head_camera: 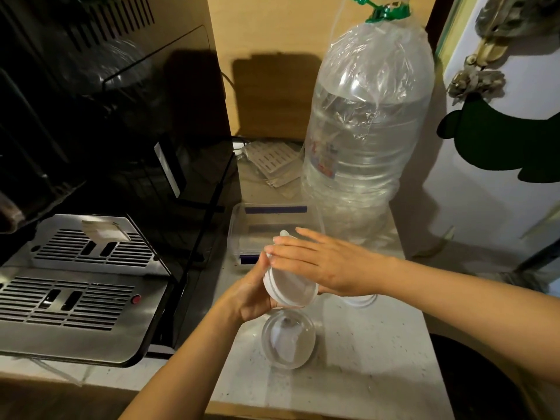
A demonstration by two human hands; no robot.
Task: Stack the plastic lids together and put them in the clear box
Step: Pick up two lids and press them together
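Note:
A stack of white plastic lids point(289, 291) is tilted on edge above the counter, pressed between both hands. My left hand point(253, 294) cups its left side and my right hand point(321, 262) lies flat over its right side. The clear box point(242, 228) with blue clips stands open just behind the hands; what lies inside it is hidden. A clear domed lid point(288, 339) rests on the counter right below the stack. The rim of another lid point(362, 301) shows under my right wrist.
A large water bottle point(366, 131) wrapped in plastic stands behind the box on the right. A black coffee machine with a steel drip tray point(75, 295) fills the left side. Paper packets point(272, 162) lie at the back. The speckled counter point(363, 359) ends at the front.

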